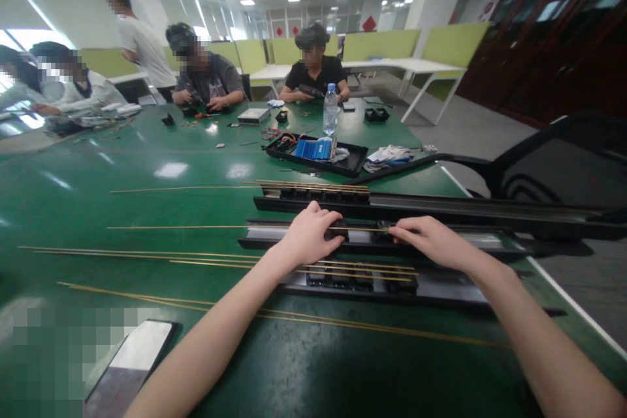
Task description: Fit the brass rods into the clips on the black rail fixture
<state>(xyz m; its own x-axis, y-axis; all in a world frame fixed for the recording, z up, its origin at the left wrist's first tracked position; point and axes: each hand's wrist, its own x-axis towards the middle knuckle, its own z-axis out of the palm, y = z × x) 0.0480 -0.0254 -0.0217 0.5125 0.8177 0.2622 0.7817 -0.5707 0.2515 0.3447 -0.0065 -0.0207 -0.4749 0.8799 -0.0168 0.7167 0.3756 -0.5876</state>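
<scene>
My left hand [313, 232] is closed around a small black block [337, 230] in the middle black channel [274, 245], its fingers hiding part of the block. A thin brass rod [176, 227] runs lengthwise through this area and sticks far out to the left. Farther right, the fingertips of my right hand [426, 238] pinch the rod beside a second black block [383, 227]. Behind the hands, another channel [441, 209] carries several black blocks with brass rods across them. A nearer channel [455, 287] also holds black blocks and rods, partly behind my left forearm.
Loose brass rods [343, 322] lie on the green table [220, 359] in front. A flat rectangular object [142, 346] rests at lower left. Beyond the channels are a black tray [353, 160], a water bottle [330, 111] and gloves [389, 157]. Several people sit across; a chair [553, 157] stands right.
</scene>
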